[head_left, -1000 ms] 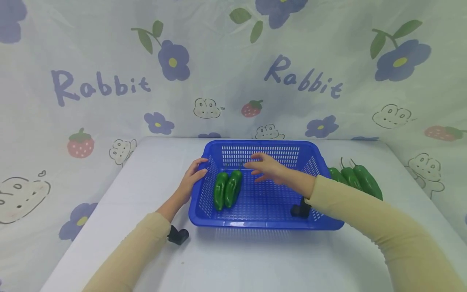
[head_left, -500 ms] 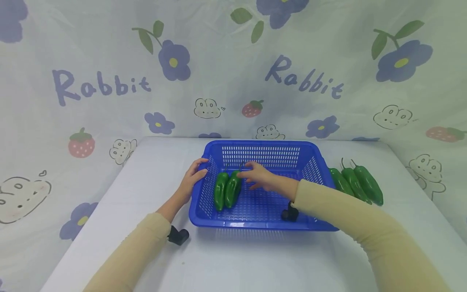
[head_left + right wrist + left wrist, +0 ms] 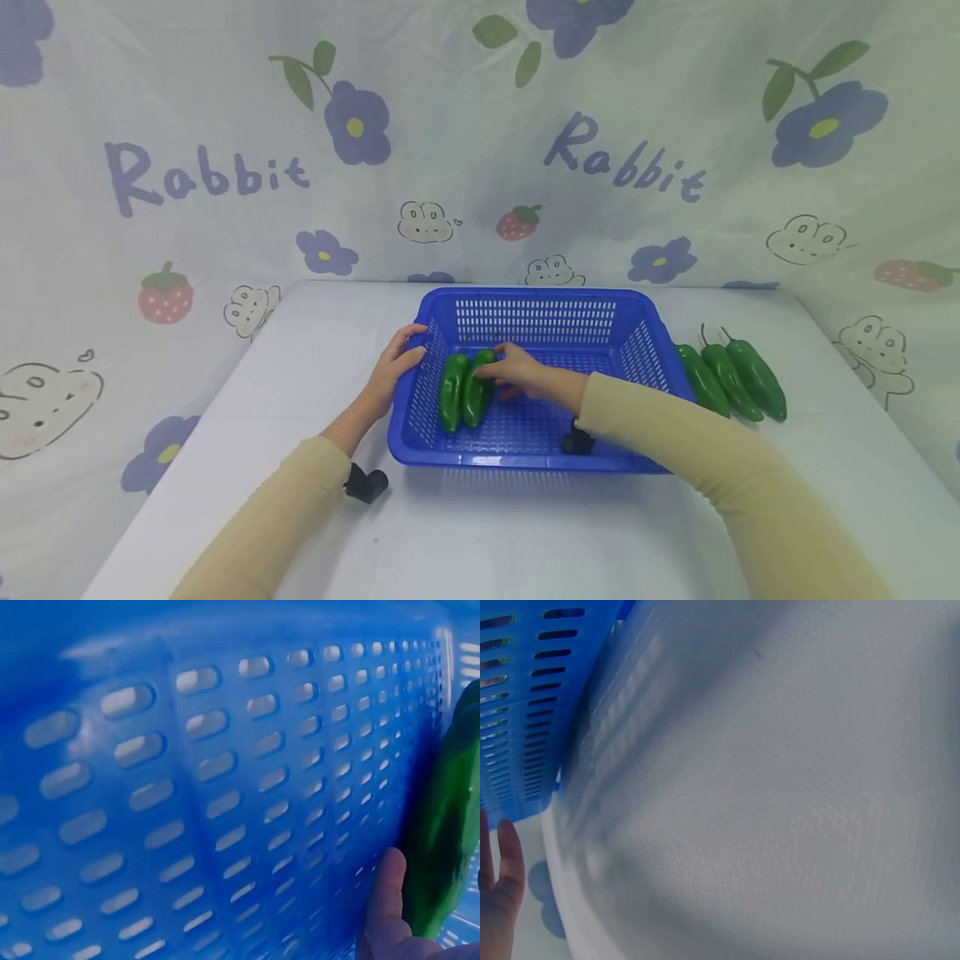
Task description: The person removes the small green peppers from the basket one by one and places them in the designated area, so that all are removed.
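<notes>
In the head view, a blue plastic basket [image 3: 551, 462] with slotted walls stands on the white table. Two long, glossy green peppers lie side by side in its left part: the left pepper [image 3: 452, 396] and the right pepper [image 3: 475, 404]. My right hand [image 3: 525, 371] reaches in and grips the right pepper near its stem end. The right wrist view has the thumb [image 3: 388, 889] against the side of that green pepper [image 3: 446, 832]; the other fingers are mostly out of frame. My left hand [image 3: 392, 367] holds the basket's left rim, fingertips over the edge.
Three more green peppers, among them a nearer one [image 3: 702, 379] and a far one [image 3: 757, 379], lie on the table [image 3: 480, 542] right of the basket. A printed cloth [image 3: 465, 150] hangs behind. Black wrist devices, such as the left one [image 3: 367, 483], sit on both wrists.
My right hand has moved left and down inside the basket, from above its middle onto the right pepper. The left hand and the basket stay in place.
</notes>
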`<state>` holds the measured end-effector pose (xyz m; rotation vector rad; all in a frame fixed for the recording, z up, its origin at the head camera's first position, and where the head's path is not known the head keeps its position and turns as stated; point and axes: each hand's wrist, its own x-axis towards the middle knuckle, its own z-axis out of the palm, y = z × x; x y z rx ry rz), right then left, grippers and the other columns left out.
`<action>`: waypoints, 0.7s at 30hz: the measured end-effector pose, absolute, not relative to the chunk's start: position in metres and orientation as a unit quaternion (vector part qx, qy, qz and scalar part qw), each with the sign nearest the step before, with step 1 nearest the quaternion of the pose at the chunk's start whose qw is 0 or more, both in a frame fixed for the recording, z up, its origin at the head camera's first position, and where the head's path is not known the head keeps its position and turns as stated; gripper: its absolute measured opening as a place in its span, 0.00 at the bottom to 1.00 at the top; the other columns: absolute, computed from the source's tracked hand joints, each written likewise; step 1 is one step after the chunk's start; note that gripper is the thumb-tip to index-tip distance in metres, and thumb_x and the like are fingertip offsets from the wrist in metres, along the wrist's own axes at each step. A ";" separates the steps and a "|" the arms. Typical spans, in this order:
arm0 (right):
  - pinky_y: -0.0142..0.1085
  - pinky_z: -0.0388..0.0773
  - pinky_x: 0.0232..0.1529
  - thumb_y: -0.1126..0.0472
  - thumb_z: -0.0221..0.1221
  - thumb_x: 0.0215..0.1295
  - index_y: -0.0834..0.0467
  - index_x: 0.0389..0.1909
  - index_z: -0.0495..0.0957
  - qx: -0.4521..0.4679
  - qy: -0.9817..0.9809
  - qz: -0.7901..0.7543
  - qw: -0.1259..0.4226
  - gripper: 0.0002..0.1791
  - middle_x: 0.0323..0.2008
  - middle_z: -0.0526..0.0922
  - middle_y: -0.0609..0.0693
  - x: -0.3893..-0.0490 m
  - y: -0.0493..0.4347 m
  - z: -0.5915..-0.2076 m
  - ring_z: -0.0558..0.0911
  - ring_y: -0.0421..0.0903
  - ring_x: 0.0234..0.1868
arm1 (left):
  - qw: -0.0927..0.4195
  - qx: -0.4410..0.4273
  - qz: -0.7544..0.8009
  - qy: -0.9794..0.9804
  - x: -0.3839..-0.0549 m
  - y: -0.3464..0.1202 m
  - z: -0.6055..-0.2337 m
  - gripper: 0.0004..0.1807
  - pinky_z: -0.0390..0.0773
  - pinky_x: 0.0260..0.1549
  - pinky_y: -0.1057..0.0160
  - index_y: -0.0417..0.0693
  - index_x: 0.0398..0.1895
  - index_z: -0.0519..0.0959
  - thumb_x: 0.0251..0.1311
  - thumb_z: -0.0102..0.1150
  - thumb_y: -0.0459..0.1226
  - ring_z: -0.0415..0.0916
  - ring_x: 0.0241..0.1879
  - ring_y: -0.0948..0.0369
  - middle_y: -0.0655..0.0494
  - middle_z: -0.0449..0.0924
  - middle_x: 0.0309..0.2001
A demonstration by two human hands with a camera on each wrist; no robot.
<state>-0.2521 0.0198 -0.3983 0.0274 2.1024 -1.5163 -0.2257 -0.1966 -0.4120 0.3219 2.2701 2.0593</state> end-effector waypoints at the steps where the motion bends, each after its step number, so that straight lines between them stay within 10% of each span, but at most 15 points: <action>1: 0.45 0.78 0.40 0.65 0.61 0.54 0.64 0.64 0.54 0.011 0.782 -0.562 0.269 0.38 0.57 0.66 0.66 -0.253 0.018 -0.399 0.71 0.62 0.55 | 0.030 0.105 0.668 0.736 -0.226 -0.197 -0.412 0.23 0.70 0.45 0.65 0.39 0.62 0.55 0.64 0.38 0.35 0.62 0.55 0.48 0.39 0.55 0.64; 21: 0.37 0.80 0.27 0.65 0.65 0.48 0.65 0.57 0.63 -0.036 0.844 -0.473 0.250 0.34 0.52 0.70 0.63 -0.248 0.015 -0.401 0.77 0.58 0.47 | 0.034 0.105 0.660 0.743 -0.225 -0.197 -0.410 0.23 0.66 0.52 0.55 0.40 0.63 0.55 0.65 0.38 0.35 0.59 0.59 0.46 0.39 0.53 0.67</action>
